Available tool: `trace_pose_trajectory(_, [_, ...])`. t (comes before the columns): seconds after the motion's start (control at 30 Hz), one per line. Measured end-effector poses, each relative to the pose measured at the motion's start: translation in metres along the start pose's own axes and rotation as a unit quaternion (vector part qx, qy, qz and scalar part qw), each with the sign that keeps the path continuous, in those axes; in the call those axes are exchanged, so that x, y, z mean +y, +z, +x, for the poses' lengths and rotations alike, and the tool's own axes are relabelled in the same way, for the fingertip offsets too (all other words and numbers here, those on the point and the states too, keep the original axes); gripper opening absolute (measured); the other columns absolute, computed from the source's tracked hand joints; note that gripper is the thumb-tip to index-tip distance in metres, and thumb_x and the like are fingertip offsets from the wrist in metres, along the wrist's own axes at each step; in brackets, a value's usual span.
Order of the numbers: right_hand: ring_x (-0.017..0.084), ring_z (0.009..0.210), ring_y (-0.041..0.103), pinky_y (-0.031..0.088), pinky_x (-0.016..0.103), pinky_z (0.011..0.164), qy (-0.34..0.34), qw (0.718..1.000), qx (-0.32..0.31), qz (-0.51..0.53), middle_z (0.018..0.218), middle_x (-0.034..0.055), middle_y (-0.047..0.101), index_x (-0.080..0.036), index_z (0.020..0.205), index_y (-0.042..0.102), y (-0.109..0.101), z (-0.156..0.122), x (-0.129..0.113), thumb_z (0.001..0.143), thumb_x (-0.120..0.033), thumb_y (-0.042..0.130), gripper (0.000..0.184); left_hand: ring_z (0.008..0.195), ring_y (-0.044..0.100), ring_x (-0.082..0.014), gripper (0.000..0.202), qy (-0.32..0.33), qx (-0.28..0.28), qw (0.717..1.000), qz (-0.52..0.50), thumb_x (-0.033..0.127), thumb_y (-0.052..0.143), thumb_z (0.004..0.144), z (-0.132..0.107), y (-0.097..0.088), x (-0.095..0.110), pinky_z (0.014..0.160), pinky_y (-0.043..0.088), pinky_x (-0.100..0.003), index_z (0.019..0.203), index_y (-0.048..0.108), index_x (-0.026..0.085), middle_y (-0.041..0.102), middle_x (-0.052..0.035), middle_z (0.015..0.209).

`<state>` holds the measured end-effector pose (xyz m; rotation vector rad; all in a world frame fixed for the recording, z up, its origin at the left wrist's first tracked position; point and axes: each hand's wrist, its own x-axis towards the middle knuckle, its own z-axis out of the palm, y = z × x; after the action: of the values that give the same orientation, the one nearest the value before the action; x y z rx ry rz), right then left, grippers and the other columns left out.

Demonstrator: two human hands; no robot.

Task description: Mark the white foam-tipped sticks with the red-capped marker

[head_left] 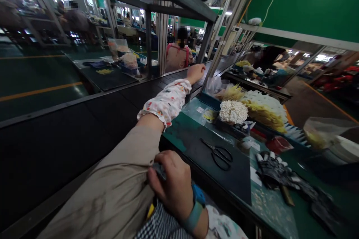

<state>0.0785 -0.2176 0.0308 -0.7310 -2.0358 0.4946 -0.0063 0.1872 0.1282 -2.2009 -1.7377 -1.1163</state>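
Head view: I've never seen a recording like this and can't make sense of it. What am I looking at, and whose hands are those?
One camera sits on a worker's head and looks down, so both arms are that person's own. The left hand reaches far out over a dark belt; whether it holds anything is unclear. The right hand, with a blue wristband, has its grip closed on the left sleeve. On the green bench lie scissors, gloves, white bits and yellow bits. Other people work behind.
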Motion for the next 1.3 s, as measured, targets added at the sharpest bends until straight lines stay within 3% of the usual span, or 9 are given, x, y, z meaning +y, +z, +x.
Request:
trace_pose_trajectory(0.2, [0.015,0.063,0.047,0.033,0.03,0.059,-0.084,0.993,-0.006,0.086,0.063,-0.0016,0.051,-0.024,0.071,0.044,0.004,0.008,-0.003,0.086,-0.019,0.048,0.016,0.117,0.065,-0.025,0.035,-0.015,0.023,0.999,-0.038,0.015,0.045,0.098,0.002,-0.015,-0.006,0.1,0.047,-0.034,0.119,0.074,0.018,0.074,-0.0107,0.124])
trace_pose_trajectory(0.33, [0.015,0.061,0.044,0.034,0.031,0.061,-0.183,0.958,-0.059,0.21,0.06,-0.0036,0.044,-0.024,0.07,0.041,0.005,0.006,-0.001,0.085,-0.025,0.051,0.018,0.117,0.065,-0.0242,0.034,-0.019,0.001,0.999,-0.043,0.016,0.046,0.098,-0.011,-0.009,-0.002,0.1,0.047,-0.033,0.118,0.073,0.019,0.075,-0.0095,0.122])
trace_pose_trajectory(0.43, [0.014,0.07,0.05,0.041,0.028,0.064,-0.002,0.956,-0.034,0.29,0.074,-0.0018,0.052,-0.024,0.078,0.046,0.011,0.003,0.004,0.092,-0.032,0.054,0.018,0.118,0.065,-0.0239,0.035,-0.02,-0.01,0.999,-0.041,0.017,0.044,0.099,-0.018,-0.002,0.005,0.1,0.047,-0.033,0.12,0.072,0.021,0.074,-0.0086,0.124])
trace_pose_trajectory(0.53, [0.011,0.069,0.05,0.042,0.023,0.061,0.23,0.9,-0.002,0.37,0.083,-0.0024,0.056,-0.023,0.097,0.051,0.014,0.004,0.007,0.084,-0.041,0.072,0.03,0.117,0.066,-0.0239,0.035,-0.018,-0.024,0.999,-0.039,0.019,0.044,0.099,-0.024,0.006,0.011,0.098,0.048,-0.032,0.12,0.072,0.022,0.074,-0.0085,0.124])
trace_pose_trajectory(0.63, [0.008,0.059,0.041,0.036,0.021,0.055,0.287,0.862,-0.07,0.412,0.068,-0.0085,0.049,-0.021,0.102,0.056,0.011,0.01,0.004,0.072,-0.046,0.086,0.05,0.115,0.068,-0.0239,0.034,-0.012,-0.043,0.998,-0.034,0.021,0.045,0.099,-0.032,0.018,0.011,0.096,0.05,-0.032,0.118,0.073,0.023,0.075,-0.008,0.122])
trace_pose_trajectory(0.83, [0.015,0.094,0.056,0.048,0.028,0.082,0.204,0.935,-0.056,0.285,0.105,0.0026,0.062,-0.021,0.115,0.064,0.003,0.032,-0.005,0.076,-0.046,0.085,0.051,0.116,0.068,-0.022,0.032,-0.006,-0.091,0.996,-0.019,0.02,0.047,0.101,-0.054,0.042,0.003,0.098,0.051,-0.033,0.119,0.073,0.024,0.075,-0.0067,0.124])
trace_pose_trajectory(1.07, [0.009,0.071,0.046,0.037,0.021,0.062,0.158,0.951,-0.101,0.247,0.08,-0.0044,0.054,-0.02,0.087,0.054,-0.005,0.051,0.004,0.083,-0.019,0.071,0.017,0.115,0.067,-0.0226,0.027,0.008,-0.12,0.993,-0.011,0.036,0.058,0.103,-0.064,0.059,0.002,0.104,0.052,-0.046,0.118,0.07,0.018,0.071,-0.0092,0.123])
trace_pose_trajectory(1.17, [0.007,0.059,0.044,0.037,0.017,0.052,0.197,0.921,-0.126,0.31,0.072,-0.0073,0.051,-0.021,0.091,0.052,-0.015,0.061,0.02,0.083,-0.031,0.073,0.025,0.115,0.066,-0.0226,0.027,-0.001,-0.12,0.993,0.009,0.037,0.057,0.103,-0.063,0.063,-0.004,0.103,0.052,-0.045,0.118,0.07,0.018,0.071,-0.0095,0.123])
trace_pose_trajectory(1.3, [0.005,0.05,0.045,0.027,0.016,0.042,0.068,0.973,-0.177,0.129,0.061,-0.0084,0.052,-0.021,0.079,0.063,-0.029,0.085,0.031,0.073,-0.047,0.085,0.035,0.118,0.065,-0.0237,0.03,-0.011,-0.118,0.992,0.048,0.036,0.054,0.103,-0.061,0.065,-0.008,0.105,0.048,-0.044,0.122,0.068,0.018,0.071,-0.0103,0.125])
